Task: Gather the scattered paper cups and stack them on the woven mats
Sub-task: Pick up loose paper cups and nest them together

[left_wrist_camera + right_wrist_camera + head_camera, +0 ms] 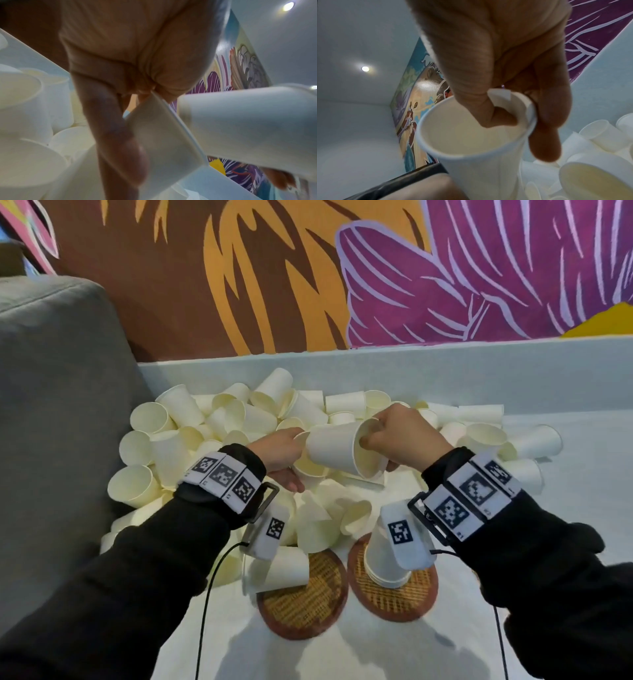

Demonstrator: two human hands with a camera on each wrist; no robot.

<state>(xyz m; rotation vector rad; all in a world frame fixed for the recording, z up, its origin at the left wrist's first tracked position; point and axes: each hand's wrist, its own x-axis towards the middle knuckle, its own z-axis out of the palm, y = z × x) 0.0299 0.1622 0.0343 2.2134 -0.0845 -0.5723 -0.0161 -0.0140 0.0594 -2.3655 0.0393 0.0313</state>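
A heap of cream paper cups [239,419] covers the back of the white table. Above it my right hand [373,436] holds one cup [337,446] sideways, thumb inside the rim and fingers outside, as the right wrist view shows for that cup [471,135]. My left hand [297,440] pinches the rim of a second cup [310,469] just below and left of it; the left wrist view has this pinched cup [163,135] close up. Two round woven mats lie near me. The right mat [411,594] carries an upside-down cup stack [385,566]. A single cup [279,571] lies on its side across the left mat [308,601].
A grey cushion [51,405] flanks the heap on the left. A low white wall [411,371] runs behind the cups, under a painted mural. Crumpled cups [342,515] sit between my wrists. Bare white tabletop [565,508] spreads to the right.
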